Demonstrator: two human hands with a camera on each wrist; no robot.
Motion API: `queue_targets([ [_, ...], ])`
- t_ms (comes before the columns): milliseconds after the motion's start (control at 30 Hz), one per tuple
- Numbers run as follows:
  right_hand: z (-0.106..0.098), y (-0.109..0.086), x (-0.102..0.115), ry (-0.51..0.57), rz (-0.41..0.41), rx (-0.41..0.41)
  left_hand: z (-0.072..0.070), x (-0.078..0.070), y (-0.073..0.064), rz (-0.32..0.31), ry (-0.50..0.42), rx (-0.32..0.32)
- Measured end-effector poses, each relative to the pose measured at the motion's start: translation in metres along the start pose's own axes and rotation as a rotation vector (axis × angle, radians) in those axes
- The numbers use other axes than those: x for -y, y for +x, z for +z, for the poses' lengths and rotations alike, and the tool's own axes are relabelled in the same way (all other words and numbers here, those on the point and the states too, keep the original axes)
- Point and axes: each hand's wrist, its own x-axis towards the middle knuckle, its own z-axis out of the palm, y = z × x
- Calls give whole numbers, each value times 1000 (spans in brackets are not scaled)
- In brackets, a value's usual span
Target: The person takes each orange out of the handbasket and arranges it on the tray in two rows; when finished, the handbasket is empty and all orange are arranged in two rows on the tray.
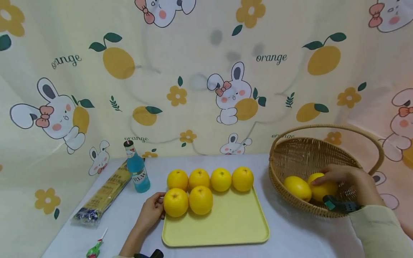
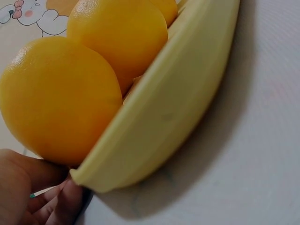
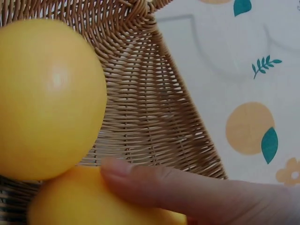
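My left hand [image 1: 151, 210] is at the left edge of a pale yellow tray [image 1: 233, 224]. In the left wrist view its thumb and fingers pinch the tray's rim [image 2: 136, 136], right beside an orange [image 2: 58, 101]. Several oranges stand on the tray, four across the back and two in front at the left. On the right, my right hand [image 1: 355, 179] reaches into a wicker basket [image 1: 309, 154] and grips an orange [image 1: 319, 191]. Its thumb lies across that fruit in the right wrist view; the other fingers are hidden. Another orange [image 1: 297, 188] lies against it in the basket.
A bottle of blue drink [image 1: 138, 172] stands left of the tray, beside a long plastic-wrapped pack [image 1: 104, 193]. A green-wrapped lollipop [image 1: 94, 249] lies near the front left. The basket's arched handle [image 1: 327, 126] rises above it. A printed curtain [image 1: 193, 71] hangs behind the white table.
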Motion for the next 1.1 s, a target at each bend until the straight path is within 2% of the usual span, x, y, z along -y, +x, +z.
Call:
queue_targets([
  [100,-3,-1,-2,-92,-111,-83,1,-2,0,-5,-3,1],
  [167,-5,0,-1,-105,-180,-146,-1,-3,1,-3,0,-6],
  [233,-7,0,0,-73,-229,-190,-2,-4,2,-2,2,-6],
  [400,-3,-1,4,88,-340,-273,-4,-6,-1,-2,2,-4],
  [500,1,-2,9,116,-398,-346,-3,-6,-2,-13,1,-1],
  [600,4,-4,17,112,-422,-400,-1,-5,-2,-18,-3,6],
  [700,8,-8,28,132,-435,-427,0,-4,-1,-17,-6,10],
  [800,13,-11,39,171,-489,-442,0,-3,0,-16,-3,4],
  [1000,24,-16,56,259,-590,-398,1,-1,1,-12,10,-13],
  [1100,31,-19,66,239,-601,-387,2,-1,1,-11,7,-15],
])
